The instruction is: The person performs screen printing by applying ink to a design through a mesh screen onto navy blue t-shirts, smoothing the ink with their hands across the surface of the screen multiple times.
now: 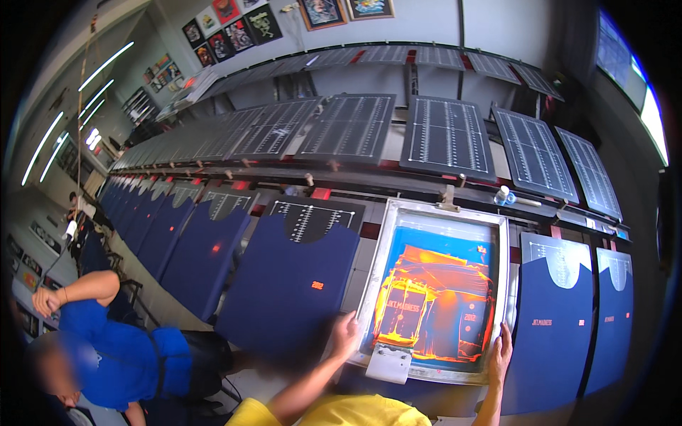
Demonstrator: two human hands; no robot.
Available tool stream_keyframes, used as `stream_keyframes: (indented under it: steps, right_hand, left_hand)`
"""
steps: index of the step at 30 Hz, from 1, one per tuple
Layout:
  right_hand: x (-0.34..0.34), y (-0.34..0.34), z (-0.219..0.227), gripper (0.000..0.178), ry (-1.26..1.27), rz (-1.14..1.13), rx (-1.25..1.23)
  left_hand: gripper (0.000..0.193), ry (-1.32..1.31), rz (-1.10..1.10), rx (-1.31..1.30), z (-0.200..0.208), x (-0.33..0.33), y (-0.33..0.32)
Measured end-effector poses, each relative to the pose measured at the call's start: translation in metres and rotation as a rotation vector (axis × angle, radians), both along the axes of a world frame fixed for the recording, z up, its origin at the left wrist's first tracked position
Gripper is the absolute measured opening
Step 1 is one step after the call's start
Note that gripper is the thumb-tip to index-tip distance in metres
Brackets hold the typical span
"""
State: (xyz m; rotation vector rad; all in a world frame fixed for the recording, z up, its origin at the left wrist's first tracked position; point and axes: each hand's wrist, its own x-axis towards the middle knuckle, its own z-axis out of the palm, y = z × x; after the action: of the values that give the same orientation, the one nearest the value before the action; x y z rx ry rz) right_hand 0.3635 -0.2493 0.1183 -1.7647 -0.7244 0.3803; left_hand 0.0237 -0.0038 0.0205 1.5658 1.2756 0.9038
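Observation:
A silver-rimmed screen printing frame [376, 273] lies over a shirt board in front of me. Orange ink is smeared across its blue mesh [444, 248]. My left hand [346, 335] grips the frame's lower left side, and my right hand [500, 353] holds its lower right side, fingers closed on the rim. A squeegee with a white handle [389, 364] rests at the frame's near end, its blade side in the ink. At the far end, a metal clamp [447, 199] meets the rim. Beneath the frame, the shirt is mostly hidden.
Navy shirts [284, 284] with small orange prints lie on boards to the left, and more printed shirts [554, 326] lie to the right. Beyond a dark rail [341, 181] stand rows of grey boards [447, 135]. Another person in blue [124, 362] is close on my left.

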Motion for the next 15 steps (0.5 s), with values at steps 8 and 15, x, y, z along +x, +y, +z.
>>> stream_keyframes:
  steps: [8,15]
  right_hand:
    - [-0.003,0.007,0.011,0.053,-0.019,0.024,0.014]
    - [0.001,0.019,0.022,0.057,-0.049,0.034,-0.070]
  left_hand:
    - [0.039,0.049,-0.037,-0.078,0.009,-0.003,0.000]
    - [0.042,0.168,-0.017,-0.136,0.020,-0.003,-0.003]
